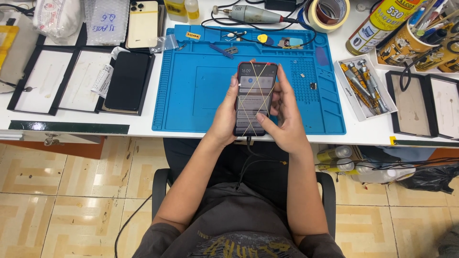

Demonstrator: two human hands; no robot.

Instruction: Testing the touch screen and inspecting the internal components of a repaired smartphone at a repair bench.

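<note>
Near the middle of the frame, both hands hold a red-edged smartphone (256,98) upright over the lower part of a blue work mat (201,91) that lies on the white counter (143,125). The left hand (224,119) wraps the phone's left edge from below, fingers closed around it. The right hand (282,117) clasps the right edge, its thumb lying across the lower screen. The screen is lit, and thin yellowish rubber bands cross over it in a criss-cross. A dark cable (246,165) hangs from the phone's bottom end toward the person's lap.

To the left of the mat, a black phone (127,80) lies face down on a dark tray. In the upper middle, a grey rotary tool (253,15) rests beside a roll of tape (329,13). Right of the mat, a white tray (363,86) holds several metal screwdriver handles. A spray can (377,24) stands at the upper right.
</note>
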